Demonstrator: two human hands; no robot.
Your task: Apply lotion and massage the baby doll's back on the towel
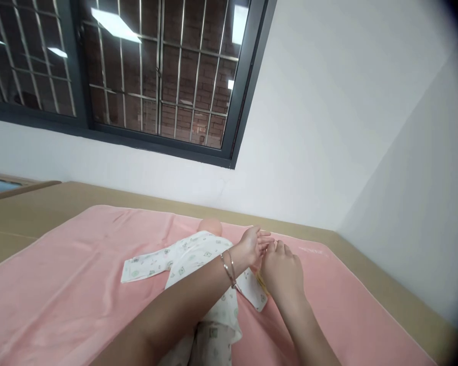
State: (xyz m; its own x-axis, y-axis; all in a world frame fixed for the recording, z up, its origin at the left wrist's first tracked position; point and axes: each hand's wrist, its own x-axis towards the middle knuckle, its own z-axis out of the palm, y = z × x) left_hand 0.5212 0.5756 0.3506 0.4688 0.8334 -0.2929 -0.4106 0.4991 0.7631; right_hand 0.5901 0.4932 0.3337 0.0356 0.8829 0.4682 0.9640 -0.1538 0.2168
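A doll (210, 225) with a bare, smooth head lies on a pink mat, dressed in a white garment (193, 254) with small printed figures. One sleeve stretches to the left; the other lies partly under my hands. My left hand (254, 245), a bracelet (229, 269) at its wrist, reaches across the doll with the palm turned up and fingers extended. Beside its fingertips is my right hand (282, 267), back towards me, fingers curled. What those fingers hold, if anything, is hidden. A thin yellow strip (262, 282) shows between the right hand and the sleeve.
The pink mat (80, 274) covers most of a wooden surface (41, 208) against a white wall (313, 127). A dark-framed window (168, 137) with metal bars is above. At the far left is a wooden edge (34, 188) with something blue behind it.
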